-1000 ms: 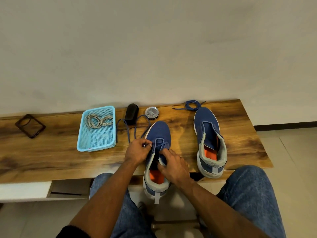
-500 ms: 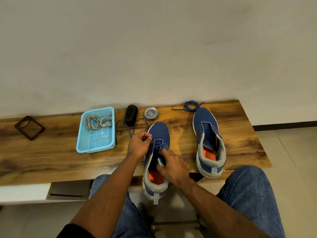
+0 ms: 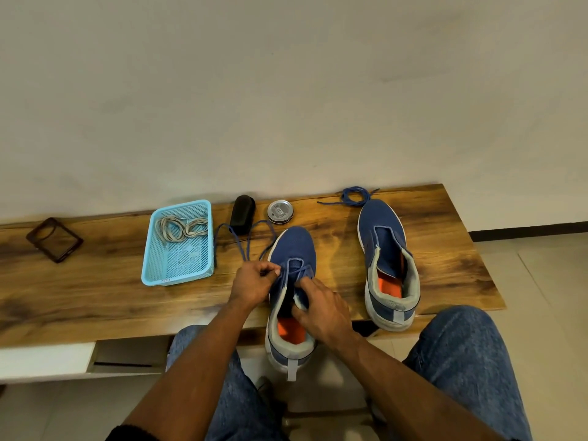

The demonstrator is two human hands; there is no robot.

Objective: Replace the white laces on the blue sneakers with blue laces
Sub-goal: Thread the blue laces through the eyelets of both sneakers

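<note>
While the near sneaker [image 3: 291, 281] lies toe-away on the wooden table [image 3: 95, 300], its heel overhanging the front edge, both hands are seen working at its throat. The left hand [image 3: 253, 283] is curled at the shoe's left side, its fingertips pinched on a strand of the blue lace [image 3: 246, 238], which is threaded across the lowest eyelets and loops away over the tabletop toward the back. The right hand [image 3: 321, 308] is set against the shoe's opening, thumb and fingers closed on the edge of the tongue; the two hands are held close together but apart, the lace crossing between them. An orange insole is visible inside.

Second sneaker [image 3: 386, 265] — placed well to the right, toe-away, unlaced, orange insole showing, heel at the table's front edge. A second blue lace [image 3: 356, 197] is coiled just beyond its toe, touching or nearly touching it.

Light blue mesh basket [image 3: 178, 268] — left of the near sneaker; the white laces [image 3: 181, 229] are bundled in its far end.

A black oblong object [image 3: 243, 213] and a round metal tin [image 3: 280, 211] are ranged side by side behind the near sneaker. A dark square frame-like item [image 3: 54, 240] is placed far left. Blue denim knees are seen below the table edge
</note>
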